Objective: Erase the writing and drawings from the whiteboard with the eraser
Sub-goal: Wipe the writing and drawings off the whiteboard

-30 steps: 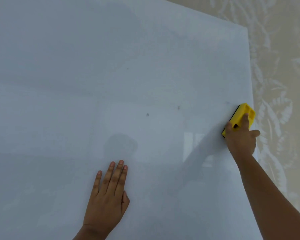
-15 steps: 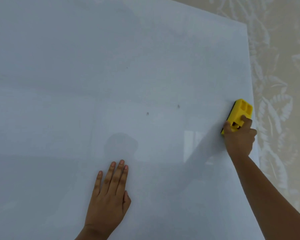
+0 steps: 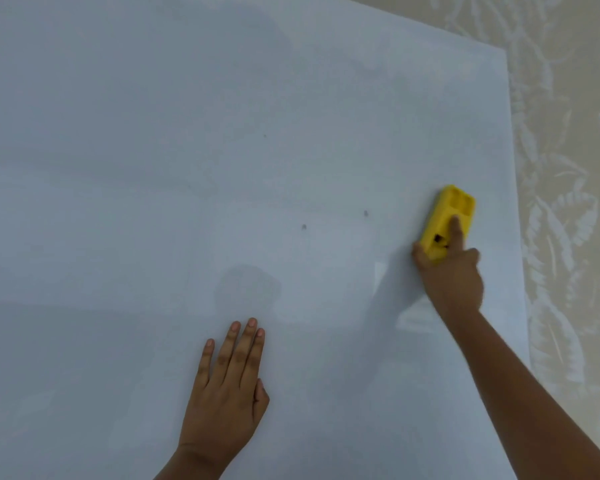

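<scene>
The whiteboard (image 3: 153,168) fills most of the view and looks nearly blank, with only a few small dark specks (image 3: 304,226) near its middle. My right hand (image 3: 452,275) grips the yellow eraser (image 3: 444,216) and presses it flat on the board near the right edge, index finger stretched along its back. My left hand (image 3: 227,389) lies flat on the lower middle of the board, fingers together and holding nothing.
Beige wallpaper with a pale leaf pattern (image 3: 568,202) shows beyond the board's right edge (image 3: 515,188) and above its top right corner. Faint shadows and reflections lie across the board.
My right hand has slid the eraser leftward, away from the board's right edge, and turned it more upright. My left hand has stayed in place.
</scene>
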Available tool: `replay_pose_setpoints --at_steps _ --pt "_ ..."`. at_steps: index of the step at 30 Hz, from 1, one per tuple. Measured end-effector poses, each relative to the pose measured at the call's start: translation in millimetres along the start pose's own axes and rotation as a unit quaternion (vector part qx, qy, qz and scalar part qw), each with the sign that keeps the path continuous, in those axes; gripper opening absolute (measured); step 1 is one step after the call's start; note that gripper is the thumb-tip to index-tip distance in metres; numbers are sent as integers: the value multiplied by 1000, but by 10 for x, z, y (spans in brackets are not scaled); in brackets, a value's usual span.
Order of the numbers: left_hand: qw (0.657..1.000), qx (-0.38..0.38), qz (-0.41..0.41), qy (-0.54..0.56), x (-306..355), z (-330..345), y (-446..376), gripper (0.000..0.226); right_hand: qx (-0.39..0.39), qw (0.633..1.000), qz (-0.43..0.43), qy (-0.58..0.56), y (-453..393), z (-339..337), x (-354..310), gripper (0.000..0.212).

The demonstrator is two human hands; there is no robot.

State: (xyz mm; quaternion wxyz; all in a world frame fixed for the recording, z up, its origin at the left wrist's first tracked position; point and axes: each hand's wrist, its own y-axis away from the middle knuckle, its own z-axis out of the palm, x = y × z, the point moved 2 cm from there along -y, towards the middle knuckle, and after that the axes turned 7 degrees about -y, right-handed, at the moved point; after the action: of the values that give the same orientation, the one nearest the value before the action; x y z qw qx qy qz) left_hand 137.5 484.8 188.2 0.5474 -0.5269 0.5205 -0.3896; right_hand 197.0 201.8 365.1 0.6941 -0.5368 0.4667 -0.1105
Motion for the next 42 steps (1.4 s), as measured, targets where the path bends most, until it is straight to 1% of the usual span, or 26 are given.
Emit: replay_pose_setpoints --at_steps 2,3,5,6,7,8,10,11,12,14,17,19,21,23,25,27,29,30,31,33,36,38,40,42 --pt "1000 2 2 1 -1 -4 -4 53 -28 994 -107 12 214 122 -190 79" --pt "1000 2 1 3 0 -3 0 53 -50 988 -147 13 319 146 -223 80" --pt "1000 -1 0 5 -2 -7 0 55 -87 977 -196 23 434 106 -129 82" --pt "1000 -2 -1 3 -1 -4 5 55 -90 973 -210 38 436 55 -20 83" --pt "1000 -5 -1 2 -8 1 11 54 -81 974 -207 52 403 -3 92 83" --pt "1000 -8 -1 3 -4 4 15 53 -65 981 -175 61 341 -63 202 82" --pt "1000 -8 -1 4 -6 3 12 54 -43 994 -78 55 199 -118 303 80" --pt "1000 -7 0 5 -6 2 3 56 -45 997 -46 53 154 -114 273 79" --pt "1000 -8 1 6 -8 -1 2 58 -56 996 -37 54 147 -80 193 80" --pt "1000 -13 4 13 -15 -12 -2 60 -86 992 -77 53 260 27 -68 84" --pt "1000 -14 5 16 -18 -16 0 59 -145 967 -197 68 670 209 -413 88" --pt "1000 -13 2 20 -9 -12 11 59 -190 945 -257 74 953 283 -498 89" --pt "1000 -8 -1 22 -10 -19 5 58 -216 931 -285 70 1119 289 -439 89" --pt "1000 -3 -2 18 -9 -16 3 58 -202 933 -288 77 1114 232 -311 88" --pt "1000 -4 -2 19 -4 -13 18 55 -157 955 -237 80 960 155 -198 89" --pt "1000 -3 -2 15 -7 -3 20 52 -112 978 -164 67 755 124 -155 89" --pt "1000 -1 2 11 -13 7 17 52 -94 988 -117 48 608 168 -232 89" --pt "1000 1 3 12 -15 0 11 53 -98 989 -108 41 577 212 -315 89" --pt "1000 2 4 15 -19 -10 3 55 -108 988 -109 34 588 262 -417 88" --pt "1000 3 3 14 -16 -15 1 57 -137 979 -147 33 713 346 -617 88" --pt "1000 1 2 14 0 -28 5 57 -157 952 -260 39 1058 414 -747 88" --pt "1000 1 4 10 3 -32 3 57 -175 934 -308 42 1299 409 -686 86" --pt "1000 4 2 7 2 -27 4 57 -188 927 -321 53 1421 351 -536 84" --pt "1000 7 2 10 3 -19 6 57 -169 944 -278 56 1314 235 -308 82"
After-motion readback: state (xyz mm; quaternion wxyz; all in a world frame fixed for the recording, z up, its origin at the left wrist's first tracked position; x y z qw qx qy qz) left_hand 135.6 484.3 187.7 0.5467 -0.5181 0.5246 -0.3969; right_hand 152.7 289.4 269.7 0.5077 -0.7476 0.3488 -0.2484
